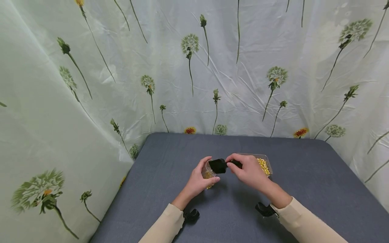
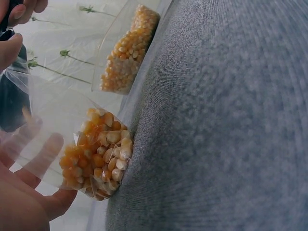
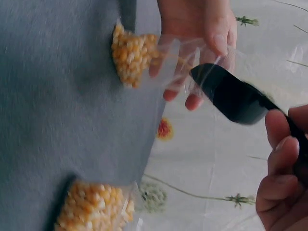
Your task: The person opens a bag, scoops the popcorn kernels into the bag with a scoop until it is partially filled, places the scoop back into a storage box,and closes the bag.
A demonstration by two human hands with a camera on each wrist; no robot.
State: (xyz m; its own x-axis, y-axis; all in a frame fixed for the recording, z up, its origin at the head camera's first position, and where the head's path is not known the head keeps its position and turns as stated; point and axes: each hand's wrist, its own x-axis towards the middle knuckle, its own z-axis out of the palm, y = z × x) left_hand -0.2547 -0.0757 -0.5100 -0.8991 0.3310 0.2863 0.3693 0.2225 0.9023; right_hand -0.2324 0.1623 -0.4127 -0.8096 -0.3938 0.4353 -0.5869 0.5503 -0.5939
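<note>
My left hand holds a clear plastic bag, fingers on one side and thumb on the other near its mouth. Yellow and white corn kernels fill the lower part of the bag, which sits against the grey tabletop in the left wrist view. In my right hand is a small black scoop, its handle pinched between thumb and fingers. The scoop tilts down toward the bag, its tip inside the mouth in the right wrist view. A kernel or two show by the tip.
Behind my right hand stands a clear plastic container of corn kernels, partly hidden by that hand. The grey table ends at a floral curtain at the back and left.
</note>
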